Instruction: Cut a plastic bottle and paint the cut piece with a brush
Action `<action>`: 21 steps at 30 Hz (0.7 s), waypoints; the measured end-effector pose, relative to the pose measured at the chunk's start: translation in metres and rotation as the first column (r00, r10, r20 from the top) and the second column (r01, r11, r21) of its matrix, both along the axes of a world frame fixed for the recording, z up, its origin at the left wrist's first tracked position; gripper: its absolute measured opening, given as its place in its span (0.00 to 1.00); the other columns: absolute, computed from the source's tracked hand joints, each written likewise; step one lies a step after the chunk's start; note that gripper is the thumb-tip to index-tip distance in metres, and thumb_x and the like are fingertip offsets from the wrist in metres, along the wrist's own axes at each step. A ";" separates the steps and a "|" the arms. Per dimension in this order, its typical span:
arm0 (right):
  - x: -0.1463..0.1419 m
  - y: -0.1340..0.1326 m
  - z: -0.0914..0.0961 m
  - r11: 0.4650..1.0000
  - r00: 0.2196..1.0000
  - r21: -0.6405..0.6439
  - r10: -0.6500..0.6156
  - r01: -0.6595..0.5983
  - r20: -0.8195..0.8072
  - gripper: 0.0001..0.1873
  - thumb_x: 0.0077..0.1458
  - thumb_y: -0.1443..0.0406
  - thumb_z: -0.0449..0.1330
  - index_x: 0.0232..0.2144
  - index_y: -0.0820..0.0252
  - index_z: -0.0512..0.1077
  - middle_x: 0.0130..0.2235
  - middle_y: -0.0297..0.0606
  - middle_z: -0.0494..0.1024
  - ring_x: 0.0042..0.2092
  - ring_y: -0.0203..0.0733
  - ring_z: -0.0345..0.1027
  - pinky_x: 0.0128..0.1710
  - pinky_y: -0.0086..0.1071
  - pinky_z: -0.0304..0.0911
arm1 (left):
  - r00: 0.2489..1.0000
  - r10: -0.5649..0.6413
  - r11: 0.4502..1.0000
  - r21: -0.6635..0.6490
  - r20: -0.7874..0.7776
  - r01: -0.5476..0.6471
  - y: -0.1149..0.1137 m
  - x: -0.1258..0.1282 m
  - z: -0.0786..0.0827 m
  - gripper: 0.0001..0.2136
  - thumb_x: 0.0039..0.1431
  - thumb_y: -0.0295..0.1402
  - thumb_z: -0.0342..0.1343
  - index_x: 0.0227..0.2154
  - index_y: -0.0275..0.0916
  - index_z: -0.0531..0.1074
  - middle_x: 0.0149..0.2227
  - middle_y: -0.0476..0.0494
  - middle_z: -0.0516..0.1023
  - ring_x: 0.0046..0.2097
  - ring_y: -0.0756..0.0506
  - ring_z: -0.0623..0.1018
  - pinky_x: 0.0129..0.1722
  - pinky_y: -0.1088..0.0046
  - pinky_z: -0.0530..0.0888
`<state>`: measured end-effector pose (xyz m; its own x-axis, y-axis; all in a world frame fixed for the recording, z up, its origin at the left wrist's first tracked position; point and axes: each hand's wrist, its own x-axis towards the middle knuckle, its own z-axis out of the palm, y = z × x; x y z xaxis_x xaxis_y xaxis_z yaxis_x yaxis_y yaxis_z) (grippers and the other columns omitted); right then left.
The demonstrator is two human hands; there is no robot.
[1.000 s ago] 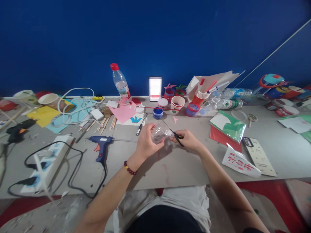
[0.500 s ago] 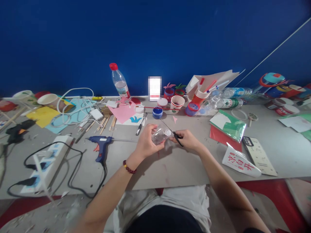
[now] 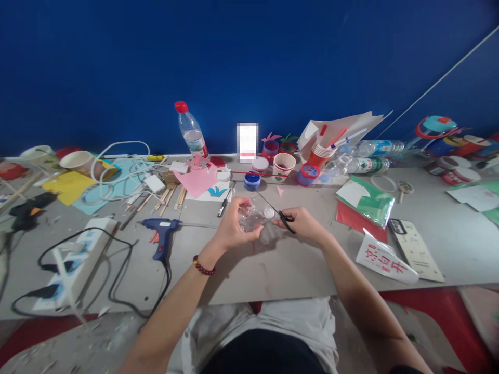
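Note:
Clear, thin plastic, looking like a cut piece of a bottle (image 3: 254, 212), is gripped in my left hand (image 3: 232, 224), the fingers behind it and the thumb in front. A white round part shows at its right end. My right hand (image 3: 299, 223) is closed around the black handles of a pair of scissors (image 3: 286, 220). The scissor blades point up and left, passing close behind the plastic; whether they touch it I cannot tell. A jar of blue paint (image 3: 252, 180) stands just beyond the blade tip.
A blue glue gun (image 3: 160, 231) lies left of my hands, its cord near a white power strip (image 3: 83, 259). At the back stands a red-capped bottle (image 3: 191, 132). Paper cups (image 3: 284, 165) and green sheets (image 3: 368, 200) are to the right.
My left hand has shifted slightly left with the plastic piece, which has turned a little. My right hand still holds the scissors in nearly the same place.

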<state>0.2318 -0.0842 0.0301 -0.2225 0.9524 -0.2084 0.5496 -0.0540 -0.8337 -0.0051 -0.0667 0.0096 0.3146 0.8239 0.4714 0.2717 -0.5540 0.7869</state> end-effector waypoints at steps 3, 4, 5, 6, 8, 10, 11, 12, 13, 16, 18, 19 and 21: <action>0.000 0.000 -0.002 1.000 1.000 -0.004 0.015 -0.015 -0.020 0.33 0.47 0.41 0.64 0.18 0.57 0.53 0.22 0.26 0.49 0.26 0.31 0.42 0.24 0.30 0.41 | 0.999 -0.049 0.997 -0.060 0.009 0.050 -0.001 -0.001 0.003 0.30 0.46 0.34 0.67 0.51 0.41 0.60 0.47 0.41 0.71 0.40 0.46 0.77 0.45 0.61 0.78; 0.000 -0.001 -0.002 1.000 0.999 0.000 0.018 -0.018 -0.026 0.32 0.47 0.42 0.64 0.18 0.57 0.53 0.22 0.26 0.49 0.26 0.31 0.43 0.24 0.30 0.41 | 0.998 -0.069 0.994 -0.082 0.001 0.069 -0.001 -0.002 0.005 0.30 0.46 0.34 0.67 0.51 0.41 0.60 0.47 0.41 0.71 0.41 0.45 0.77 0.45 0.61 0.78; 0.000 -0.001 -0.002 1.000 0.999 0.006 0.021 -0.021 -0.028 0.32 0.48 0.42 0.64 0.18 0.57 0.53 0.22 0.26 0.49 0.26 0.31 0.43 0.24 0.30 0.41 | 0.996 -0.089 0.991 -0.102 -0.011 0.087 -0.002 -0.002 0.006 0.29 0.46 0.34 0.67 0.51 0.41 0.61 0.46 0.41 0.72 0.42 0.44 0.77 0.45 0.61 0.78; 0.000 -0.001 -0.002 1.000 0.999 0.015 0.027 -0.026 -0.026 0.31 0.48 0.43 0.64 0.19 0.57 0.54 0.22 0.26 0.50 0.26 0.31 0.44 0.24 0.29 0.41 | 0.994 -0.109 0.987 -0.120 -0.023 0.105 -0.002 -0.002 0.007 0.29 0.45 0.34 0.67 0.50 0.41 0.61 0.46 0.41 0.72 0.44 0.43 0.77 0.46 0.61 0.78; 0.001 -0.001 -0.002 0.999 0.999 0.033 0.044 -0.044 -0.012 0.30 0.49 0.43 0.64 0.19 0.57 0.54 0.22 0.27 0.51 0.26 0.31 0.45 0.25 0.30 0.42 | 0.990 -0.134 0.980 -0.150 -0.035 0.127 -0.002 -0.003 0.007 0.29 0.45 0.34 0.67 0.50 0.41 0.61 0.46 0.40 0.72 0.46 0.42 0.77 0.47 0.61 0.78; 0.001 -0.001 -0.001 0.997 0.999 0.046 0.054 -0.054 0.005 0.30 0.49 0.43 0.63 0.18 0.57 0.54 0.22 0.27 0.51 0.26 0.31 0.45 0.25 0.30 0.42 | 0.989 -0.147 0.975 -0.171 -0.033 0.139 -0.002 -0.004 0.007 0.29 0.46 0.34 0.67 0.50 0.41 0.61 0.47 0.40 0.72 0.47 0.41 0.77 0.48 0.59 0.77; 0.001 -0.001 -0.001 0.997 0.998 0.050 0.054 -0.055 0.011 0.31 0.49 0.43 0.63 0.18 0.56 0.53 0.22 0.27 0.50 0.26 0.31 0.44 0.25 0.30 0.42 | 0.988 -0.149 0.974 -0.179 -0.029 0.142 -0.002 -0.004 0.007 0.29 0.46 0.35 0.67 0.49 0.41 0.61 0.47 0.39 0.72 0.47 0.41 0.77 0.48 0.59 0.77; 0.001 -0.001 0.000 0.997 0.999 0.053 0.052 -0.053 0.015 0.31 0.49 0.43 0.62 0.18 0.56 0.53 0.22 0.27 0.50 0.26 0.31 0.44 0.25 0.30 0.42 | 0.988 -0.150 0.972 -0.184 -0.023 0.144 -0.001 -0.005 0.007 0.28 0.46 0.35 0.67 0.49 0.41 0.61 0.47 0.39 0.72 0.47 0.41 0.77 0.48 0.59 0.77; 0.000 -0.001 0.000 0.997 0.999 0.054 0.051 -0.052 0.017 0.31 0.49 0.42 0.62 0.18 0.56 0.52 0.22 0.27 0.50 0.26 0.31 0.44 0.25 0.30 0.41 | 0.989 -0.150 0.972 -0.188 -0.018 0.144 -0.001 -0.005 0.007 0.28 0.45 0.34 0.67 0.49 0.41 0.61 0.46 0.40 0.72 0.47 0.41 0.77 0.47 0.59 0.77; 0.000 0.000 0.000 0.997 0.998 0.049 0.051 -0.052 0.023 0.32 0.49 0.41 0.62 0.18 0.56 0.52 0.22 0.27 0.49 0.26 0.32 0.43 0.25 0.30 0.41 | 0.989 -0.147 0.970 -0.197 -0.010 0.142 -0.001 -0.005 0.009 0.28 0.45 0.34 0.67 0.48 0.41 0.62 0.46 0.40 0.72 0.46 0.41 0.77 0.46 0.61 0.78; 0.000 0.000 0.000 0.998 0.998 0.048 0.047 -0.049 0.035 0.33 0.48 0.40 0.62 0.18 0.56 0.51 0.22 0.27 0.49 0.26 0.32 0.43 0.25 0.31 0.41 | 0.988 -0.151 0.969 -0.199 -0.016 0.145 0.000 -0.006 0.009 0.27 0.45 0.34 0.67 0.47 0.41 0.62 0.46 0.41 0.72 0.46 0.42 0.77 0.46 0.61 0.78; 0.001 0.001 0.000 0.998 0.998 0.051 0.046 -0.048 0.043 0.34 0.48 0.40 0.63 0.18 0.56 0.51 0.22 0.27 0.49 0.26 0.32 0.43 0.25 0.31 0.41 | 0.988 -0.156 0.968 -0.201 -0.019 0.149 0.000 -0.007 0.010 0.27 0.45 0.34 0.67 0.47 0.41 0.62 0.46 0.41 0.72 0.45 0.42 0.77 0.46 0.61 0.78; 0.002 0.001 0.000 0.998 0.997 0.050 0.045 -0.048 0.056 0.34 0.48 0.41 0.63 0.17 0.57 0.51 0.21 0.27 0.50 0.26 0.32 0.43 0.24 0.31 0.41 | 0.985 -0.169 0.963 -0.215 -0.019 0.161 0.001 -0.007 0.010 0.27 0.45 0.34 0.68 0.47 0.41 0.62 0.46 0.40 0.72 0.46 0.42 0.77 0.47 0.60 0.77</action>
<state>0.2341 -0.0828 0.0301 -0.2566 0.9510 -0.1725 0.5959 0.0151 -0.8029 -0.0123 -0.0660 0.0200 0.4686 0.8388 0.2771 0.2213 -0.4151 0.8824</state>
